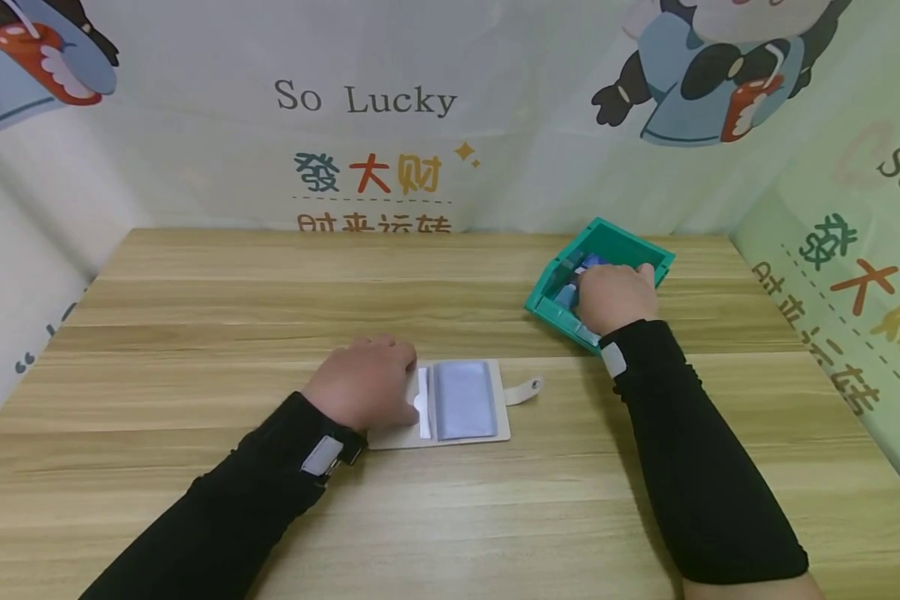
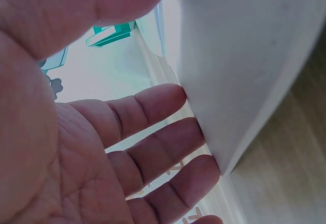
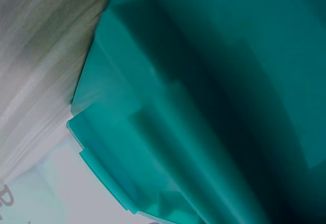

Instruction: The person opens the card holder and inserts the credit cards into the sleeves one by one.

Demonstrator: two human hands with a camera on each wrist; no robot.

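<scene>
A white card holder [image 1: 504, 417] with clear plastic sleeves lies spread on the wooden table, its snap strap [image 1: 525, 391] pointing right. My left hand [image 1: 367, 382] rests on its left cover. In the left wrist view the fingertips [image 2: 168, 101] of that hand touch the white cover, fingers extended and only slightly bent. My right hand [image 1: 618, 297] reaches down into a teal plastic bin [image 1: 630, 242] at the back right. Its fingers are hidden, and I cannot tell whether they hold anything. Blue and pale blue items [image 1: 568, 293] lie in the bin beside this hand.
The wooden table [image 1: 195, 333] ends at a printed cloth backdrop [image 1: 375, 50], which also rises along the right side. In the right wrist view the bin's teal wall [image 3: 112, 152] fills much of the picture.
</scene>
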